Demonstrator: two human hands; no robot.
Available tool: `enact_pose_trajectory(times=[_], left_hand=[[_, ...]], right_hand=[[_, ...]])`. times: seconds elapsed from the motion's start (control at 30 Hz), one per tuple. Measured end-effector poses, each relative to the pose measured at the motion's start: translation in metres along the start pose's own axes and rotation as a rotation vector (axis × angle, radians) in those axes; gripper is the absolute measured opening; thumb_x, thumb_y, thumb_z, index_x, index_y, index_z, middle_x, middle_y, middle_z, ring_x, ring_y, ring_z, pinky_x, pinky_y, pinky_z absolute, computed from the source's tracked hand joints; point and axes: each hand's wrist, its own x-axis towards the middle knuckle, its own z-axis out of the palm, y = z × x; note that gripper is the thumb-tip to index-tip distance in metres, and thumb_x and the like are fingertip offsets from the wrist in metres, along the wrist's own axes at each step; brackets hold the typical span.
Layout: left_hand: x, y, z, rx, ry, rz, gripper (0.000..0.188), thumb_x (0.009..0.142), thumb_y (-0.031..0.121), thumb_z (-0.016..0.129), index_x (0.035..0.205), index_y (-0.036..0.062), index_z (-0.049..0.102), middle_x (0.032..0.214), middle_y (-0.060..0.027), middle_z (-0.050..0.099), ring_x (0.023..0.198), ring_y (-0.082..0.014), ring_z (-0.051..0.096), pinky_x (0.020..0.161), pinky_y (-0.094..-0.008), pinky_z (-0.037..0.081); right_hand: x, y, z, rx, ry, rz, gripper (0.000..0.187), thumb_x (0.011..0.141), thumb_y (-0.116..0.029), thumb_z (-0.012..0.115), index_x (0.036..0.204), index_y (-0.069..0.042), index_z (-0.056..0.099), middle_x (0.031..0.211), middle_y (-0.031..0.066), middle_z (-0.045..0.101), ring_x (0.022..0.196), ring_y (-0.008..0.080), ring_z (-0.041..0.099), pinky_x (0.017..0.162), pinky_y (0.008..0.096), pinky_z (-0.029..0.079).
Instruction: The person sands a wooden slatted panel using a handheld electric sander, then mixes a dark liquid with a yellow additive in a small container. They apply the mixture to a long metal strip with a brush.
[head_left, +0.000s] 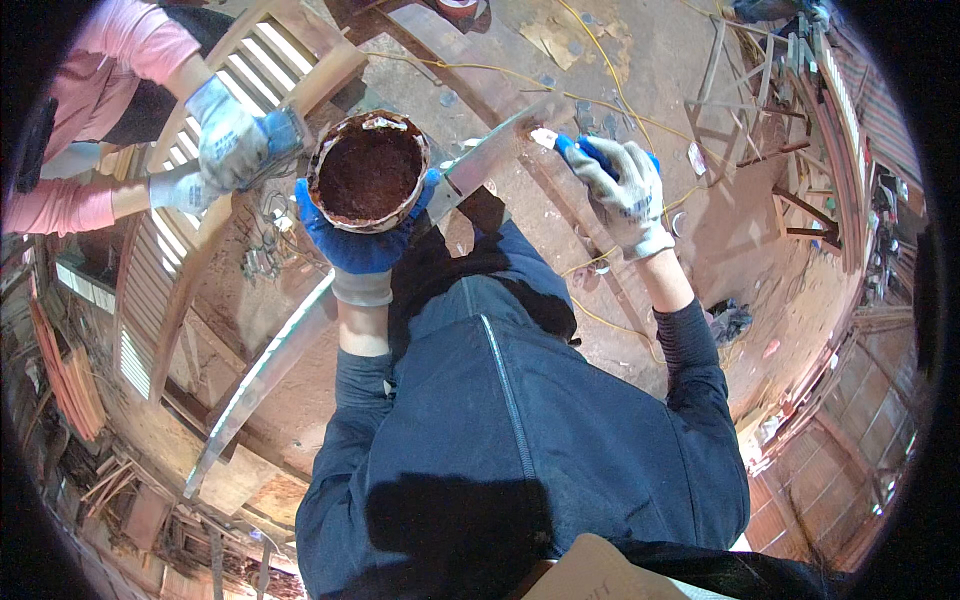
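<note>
My left hand [352, 235], in a blue-and-white glove, is wrapped round the underside of a round tub [424, 150]. Dark brown paste [366, 172] fills much of it, and pale crust coats its rim. Out to the right, my gloved right hand [622, 190] has its fingers closed on a small white-tipped tool [543, 137]; its full shape is hidden by the fingers. That tip is near a long pale board [490, 158], whose middle passes behind the tub and my left arm. I cannot tell whether they touch.
At the left, a co-worker's gloved hands [225, 140] hold a blue-grey tool against a slatted wooden piece [165, 235]. Yellow cables [610, 70] cross the dusty floor. Wooden frames [740, 110] and stacked boards [840, 150] stand at the right. Wood scraps [110, 485] lie at lower left.
</note>
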Motion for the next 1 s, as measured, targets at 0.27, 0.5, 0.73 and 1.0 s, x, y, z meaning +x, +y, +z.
enact_pose_trajectory(times=[0.27,0.5,0.73,1.0], left_hand=[[0.002,0.001,0.004,-0.105,-0.006,-0.040,0.074,0.084,0.068,0.040,0.140,0.0193,0.041,0.141,-0.0135,0.045,0.127,-0.0366,0.045,0.105,-0.0597,0.034],[0.001,-0.001,0.009,-0.067,0.098,-0.013,0.078,0.082,0.070,0.040,0.141,0.0183,0.041,0.140,-0.0162,0.045,0.126,-0.0389,0.046,0.105,-0.0610,0.034],[0.001,0.000,-0.001,-0.128,0.003,-0.021,0.080,0.082,0.070,0.041,0.142,0.0171,0.039,0.142,-0.0162,0.043,0.128,-0.0395,0.044,0.105,-0.0614,0.033],[0.004,-0.001,0.001,-0.168,-0.065,-0.036,0.081,0.081,0.072,0.041,0.141,0.0178,0.040,0.142,-0.0148,0.043,0.129,-0.0371,0.043,0.105,-0.0610,0.033]], right_hand=[[0.008,-0.006,-0.016,-0.028,-0.024,0.015,0.042,0.072,-0.010,0.067,0.111,-0.023,0.065,0.101,0.0015,0.062,0.081,0.0210,0.058,0.066,0.0353,0.048],[0.018,-0.015,-0.026,-0.118,-0.151,-0.010,0.042,0.072,-0.009,0.064,0.114,-0.017,0.062,0.093,0.0029,0.060,0.079,0.0225,0.059,0.064,0.0353,0.049],[0.030,-0.018,-0.024,-0.128,-0.139,0.071,0.041,0.073,-0.011,0.065,0.114,-0.018,0.061,0.089,0.0035,0.059,0.079,0.0219,0.059,0.064,0.0357,0.050],[0.041,-0.017,-0.023,-0.115,-0.091,0.080,0.038,0.075,-0.009,0.063,0.112,-0.015,0.062,0.093,0.0046,0.060,0.081,0.0238,0.058,0.065,0.0354,0.049]])
